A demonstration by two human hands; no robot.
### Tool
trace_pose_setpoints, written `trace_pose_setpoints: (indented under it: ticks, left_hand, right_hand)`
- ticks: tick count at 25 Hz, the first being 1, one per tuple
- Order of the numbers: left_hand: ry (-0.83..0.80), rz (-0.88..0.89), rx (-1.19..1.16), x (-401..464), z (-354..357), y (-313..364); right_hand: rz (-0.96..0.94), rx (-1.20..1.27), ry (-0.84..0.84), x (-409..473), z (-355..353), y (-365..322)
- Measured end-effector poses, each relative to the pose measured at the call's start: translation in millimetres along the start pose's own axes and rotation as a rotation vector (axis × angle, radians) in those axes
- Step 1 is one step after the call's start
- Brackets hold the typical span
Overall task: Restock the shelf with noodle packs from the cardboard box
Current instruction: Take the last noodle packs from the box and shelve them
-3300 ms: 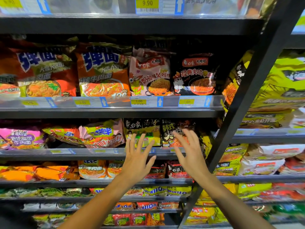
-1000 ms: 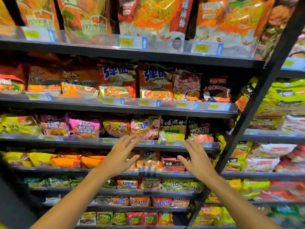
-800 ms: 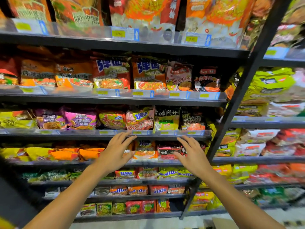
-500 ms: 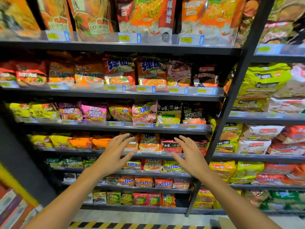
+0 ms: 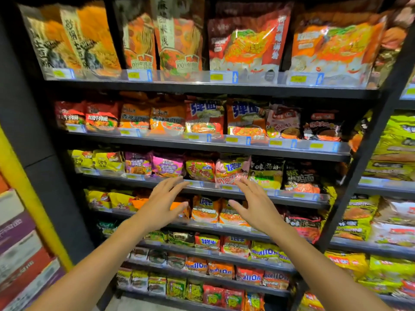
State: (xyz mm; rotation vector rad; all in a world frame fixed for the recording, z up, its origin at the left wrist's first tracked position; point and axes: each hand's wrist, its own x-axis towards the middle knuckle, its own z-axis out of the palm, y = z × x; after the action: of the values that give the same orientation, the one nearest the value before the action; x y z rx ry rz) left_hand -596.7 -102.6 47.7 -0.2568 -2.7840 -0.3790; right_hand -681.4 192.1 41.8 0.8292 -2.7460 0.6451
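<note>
A black metal shelf unit stands before me, its tiers packed with rows of colourful noodle packs. My left hand and my right hand are both raised in front of the middle tiers, fingers spread and straight, palms facing each other. Neither hand holds or touches a pack. They hover short of the shelf edge, a pack's width apart. No cardboard box appears in the view.
A dark upright post divides this unit from a second shelf bay of yellow and green packs on the right. On the left stand a black side panel, a yellow strip and stacked cartons.
The view has pulled back from the shelf and swung left, bringing the top tier and left panel into sight. Both hands stay raised, spread and without a pack.
</note>
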Motion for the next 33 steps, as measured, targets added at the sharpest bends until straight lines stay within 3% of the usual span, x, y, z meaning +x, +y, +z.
trace_pose_setpoints:
  ticks: [7, 13, 21, 26, 30, 33]
  left_hand:
    - [0.085, 0.056, 0.026, 85, -37, -118]
    - [0.123, 0.093, 0.209, 180, -67, -184]
    - [-0.030, 0.091, 0.288, 229, -60, -200]
    - [0.132, 0.164, 0.141, 217, -71, -234]
    - [0.312, -0.007, 0.255, 193, -89, -297]
    - [0.290, -0.195, 0.310, 172, -107, -343]
  right_hand:
    - [-0.055, -0.096, 0.111, 140, 28, -67]
    - [-0.021, -0.177, 0.179, 239, 40, -103]
    - [0.128, -0.384, 0.139, 280, 43, -92]
    - [0.121, -0.383, 0.236, 287, 41, -99]
    - [-0.046, -0.325, 0.236, 306, 57, -145]
    - [-0.160, -0.284, 0.162, 327, 80, -186]
